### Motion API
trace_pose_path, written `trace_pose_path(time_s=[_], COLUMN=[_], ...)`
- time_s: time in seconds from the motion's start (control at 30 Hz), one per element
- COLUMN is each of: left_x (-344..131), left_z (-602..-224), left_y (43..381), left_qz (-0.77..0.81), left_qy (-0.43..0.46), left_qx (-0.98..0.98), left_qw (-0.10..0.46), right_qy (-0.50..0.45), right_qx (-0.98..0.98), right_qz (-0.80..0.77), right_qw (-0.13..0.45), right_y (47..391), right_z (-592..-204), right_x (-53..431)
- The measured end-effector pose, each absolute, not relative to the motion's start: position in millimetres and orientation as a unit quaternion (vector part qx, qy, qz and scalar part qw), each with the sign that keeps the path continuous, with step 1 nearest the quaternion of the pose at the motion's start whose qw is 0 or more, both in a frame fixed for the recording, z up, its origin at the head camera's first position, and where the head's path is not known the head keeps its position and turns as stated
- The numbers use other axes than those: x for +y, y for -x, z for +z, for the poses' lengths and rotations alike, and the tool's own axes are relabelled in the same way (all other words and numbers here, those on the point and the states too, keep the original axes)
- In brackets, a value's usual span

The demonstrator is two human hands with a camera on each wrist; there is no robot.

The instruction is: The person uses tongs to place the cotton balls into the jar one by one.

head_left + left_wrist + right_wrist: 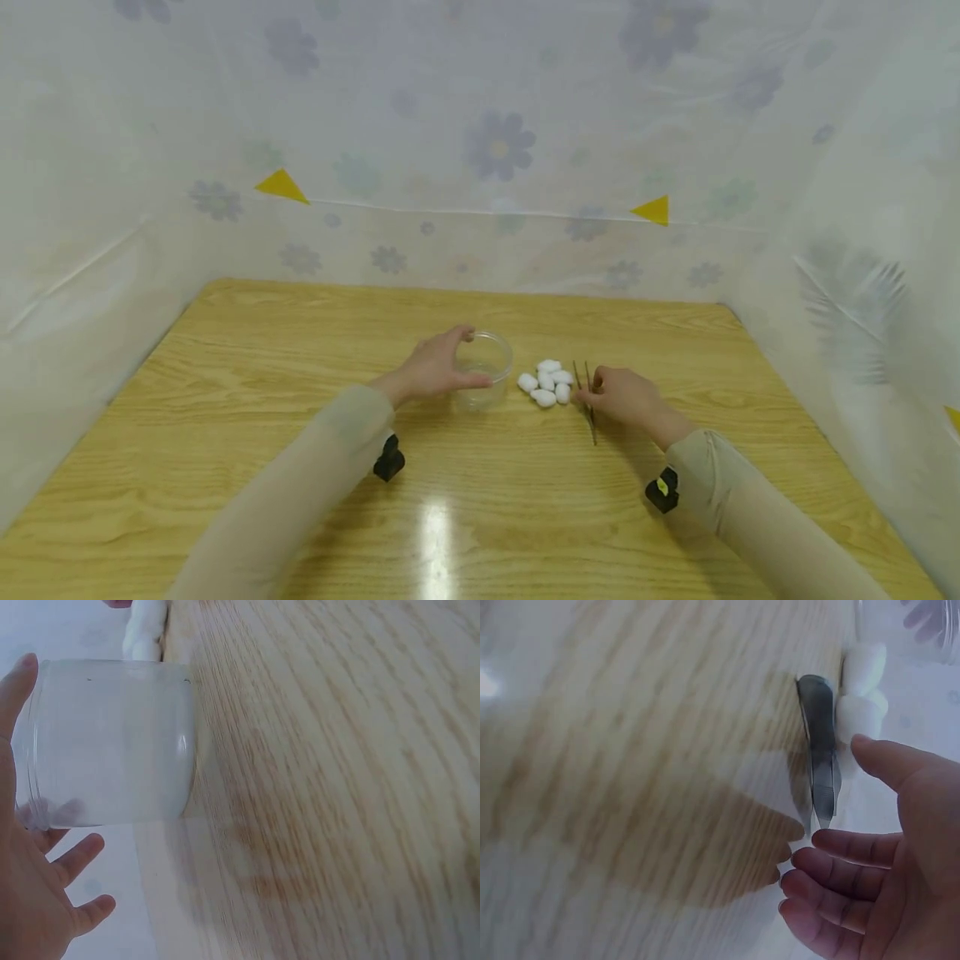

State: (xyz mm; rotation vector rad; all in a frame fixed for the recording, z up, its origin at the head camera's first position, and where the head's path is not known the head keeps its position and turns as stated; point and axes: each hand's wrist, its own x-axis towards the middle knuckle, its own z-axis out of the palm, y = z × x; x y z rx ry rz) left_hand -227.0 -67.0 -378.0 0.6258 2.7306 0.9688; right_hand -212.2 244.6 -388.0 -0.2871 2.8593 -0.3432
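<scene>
My left hand (pixel 435 364) holds a clear plastic jar (pixel 480 398), thumb on the near side of its rim and fingers round the far side. The jar stands upright on the table, with nothing visible in it. Dark metal tweezers (pixel 821 735) lie on the tabletop, their two prongs pointing away in the head view. Over them is my right hand (pixel 624 395), its thumb and fingers spread to either side with a gap between. Several white oval cotton balls (pixel 546 380) sit clustered between jar and tweezers.
The wood-grain table (pixel 225 417) ends at a pale flowered curtain (pixel 465 242) along the back, with more sheeting at both sides. Yellow triangles (pixel 282 187) mark the back curtain. Small black devices (pixel 388 460) are worn on both wrists.
</scene>
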Motion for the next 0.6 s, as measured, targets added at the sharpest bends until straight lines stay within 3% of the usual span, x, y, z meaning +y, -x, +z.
trace_pose_path(time_s=[0.6], left_x=[-66.4], left_z=[-371.6], left_y=[224.4], left_qz=[0.347], left_qy=[-0.202], left_qx=[0.909], left_qw=[0.11], right_qy=[0.086], right_qx=[0.982], right_qz=[-0.095], right_qw=[0.136], right_y=[221.8], right_z=[-385.0], right_x=[247.6])
